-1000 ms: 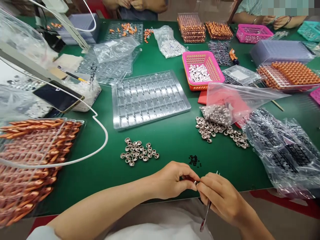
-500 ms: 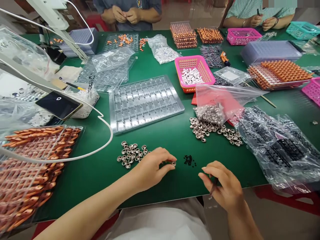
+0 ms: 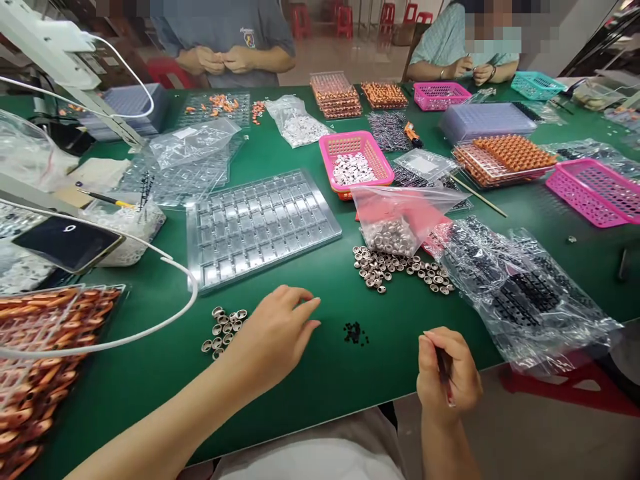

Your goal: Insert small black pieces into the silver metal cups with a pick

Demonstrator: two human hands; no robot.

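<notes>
My left hand (image 3: 280,330) is over the table with thumb and fingers apart, and nothing shows between them. It partly covers a small pile of round silver metal cups (image 3: 226,328). Off to the right, my right hand (image 3: 449,370) is closed with thumb and forefinger pinched together. Slim dark tweezers (image 3: 444,373) lie in its grip, their tips hidden by the fingers. Between the hands is a little heap of tiny black pieces (image 3: 355,333), touched by neither.
A clear compartment tray (image 3: 265,227) lies ahead. Behind the larger pile of metal cups (image 3: 375,270) is a plastic bag of cups (image 3: 393,233). Nearby are a pink basket (image 3: 327,150) of white pieces, bagged black parts (image 3: 530,293) and a white cable (image 3: 170,313). Two people sit opposite.
My left hand has opened from its pinch on a small metal cup and shifted left toward the pile. My right hand's fingers have closed together and turned more upright. The view has tilted up and turned right.
</notes>
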